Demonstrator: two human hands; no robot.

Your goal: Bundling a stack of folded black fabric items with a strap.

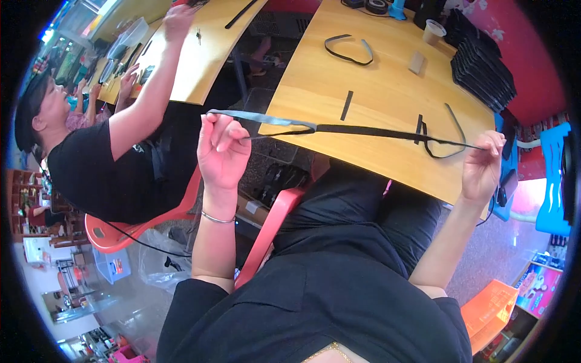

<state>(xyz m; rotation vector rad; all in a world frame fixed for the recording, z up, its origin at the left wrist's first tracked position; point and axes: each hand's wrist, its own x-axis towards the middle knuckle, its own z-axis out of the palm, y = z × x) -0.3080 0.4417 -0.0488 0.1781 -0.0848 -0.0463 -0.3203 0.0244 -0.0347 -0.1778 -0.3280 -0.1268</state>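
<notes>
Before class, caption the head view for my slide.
Left hand and right hand hold out a dark strap near a table.

Thin black and grey strap (366, 130), held stretched in midair, forked at left

head-worn fisheye view, looking down, close

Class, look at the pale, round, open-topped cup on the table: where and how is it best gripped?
Probably around the outer wall of the pale round cup, just below its rim, reaching from the left: it stands upright, black items crowd its right, and bare yellow wooden tabletop lies to its left.
</notes>
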